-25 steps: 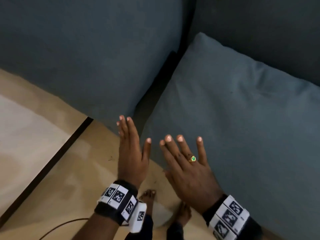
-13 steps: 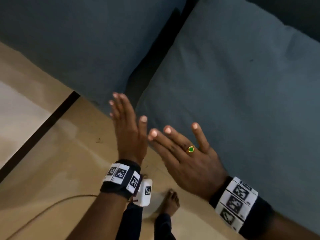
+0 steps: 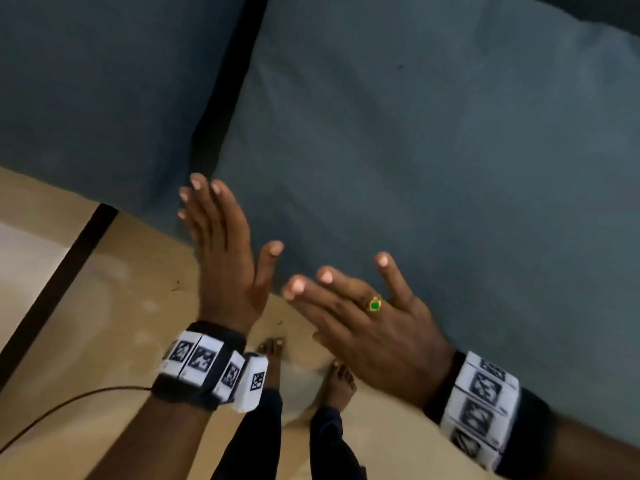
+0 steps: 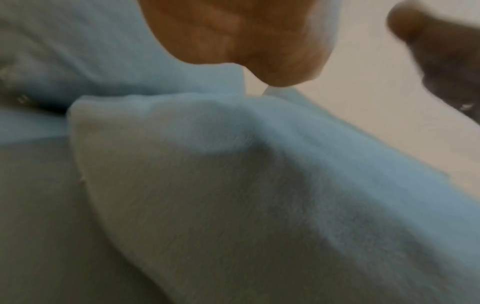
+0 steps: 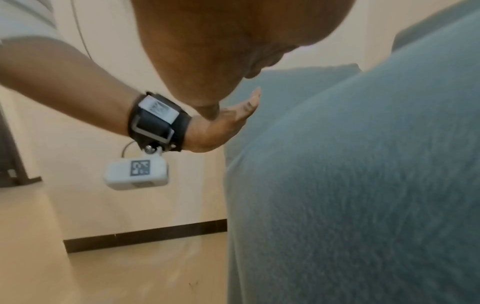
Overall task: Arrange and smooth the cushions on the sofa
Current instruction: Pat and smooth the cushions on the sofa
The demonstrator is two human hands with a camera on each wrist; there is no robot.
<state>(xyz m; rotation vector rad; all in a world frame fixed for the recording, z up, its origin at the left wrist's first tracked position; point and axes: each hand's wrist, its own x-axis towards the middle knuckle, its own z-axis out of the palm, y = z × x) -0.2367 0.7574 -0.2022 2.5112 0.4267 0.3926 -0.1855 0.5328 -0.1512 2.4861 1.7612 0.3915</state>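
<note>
Cushion [image 3: 433, 168] soft, light, yielding; best gripped at corners. Left hand [image 3: 225, 258], right hand [image 3: 374, 323] flat, fingers spread, holding nothing.

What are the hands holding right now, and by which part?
Nothing is held. The left hand and right hand are both open with straight fingers by the front edge of the cushion.

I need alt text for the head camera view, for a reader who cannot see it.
Two open hands, left hand and right hand, reach flat toward the front edge of a blue-grey sofa cushion. Bare feet stand on the beige floor.
</note>
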